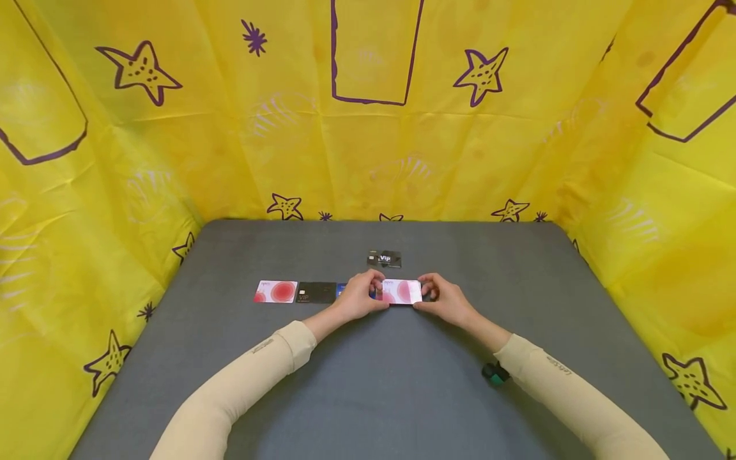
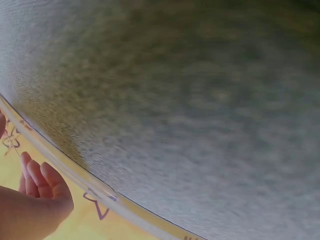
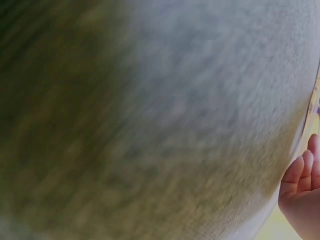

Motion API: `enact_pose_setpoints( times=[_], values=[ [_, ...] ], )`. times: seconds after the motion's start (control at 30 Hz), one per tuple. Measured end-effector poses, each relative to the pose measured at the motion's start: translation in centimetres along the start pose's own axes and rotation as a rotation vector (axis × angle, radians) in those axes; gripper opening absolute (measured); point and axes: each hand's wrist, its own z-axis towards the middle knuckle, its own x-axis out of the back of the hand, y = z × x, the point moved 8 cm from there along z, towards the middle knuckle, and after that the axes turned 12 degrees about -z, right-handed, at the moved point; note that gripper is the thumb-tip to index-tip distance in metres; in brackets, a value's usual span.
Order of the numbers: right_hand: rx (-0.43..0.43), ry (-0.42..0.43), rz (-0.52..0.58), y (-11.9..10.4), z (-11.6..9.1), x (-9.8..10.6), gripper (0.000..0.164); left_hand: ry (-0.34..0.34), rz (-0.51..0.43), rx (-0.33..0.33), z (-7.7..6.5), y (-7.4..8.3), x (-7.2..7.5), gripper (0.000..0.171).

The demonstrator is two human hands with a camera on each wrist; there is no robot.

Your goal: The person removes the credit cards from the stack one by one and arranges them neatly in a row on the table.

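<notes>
Between both hands is a white and pink card [image 1: 401,292] with a red circle. My left hand [image 1: 358,296] pinches its left end between thumb and fingers, while my right hand [image 1: 447,299] pinches the right end. Left of them, in a row, lie a similar pink card [image 1: 276,291], a black VIP card [image 1: 316,292] and a blue card [image 1: 341,290], mostly hidden behind my left hand. Another dark Vip card [image 1: 384,258] lies farther back. In the left wrist view, curled fingers [image 2: 45,182] show at lower left; the right wrist view has fingers [image 3: 302,172] at its right edge.
A grey cloth-covered table [image 1: 397,396] lies under everything. Yellow curtains [image 1: 368,160] with purple drawings stand at its back and both sides. A small black and green object [image 1: 495,374] is beside the right sleeve [image 1: 552,370]; the left sleeve [image 1: 253,370] crosses the table's front.
</notes>
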Motion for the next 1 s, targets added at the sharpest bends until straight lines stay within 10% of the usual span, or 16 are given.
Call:
enact_pose_setpoints(
  times=[1.0],
  values=[
    [0.086,-0.001,-0.149,3.4,-1.2,3.5,0.043,-0.098,0.256,0.065,3.5,1.6,-4.7,0.053]
  ],
)
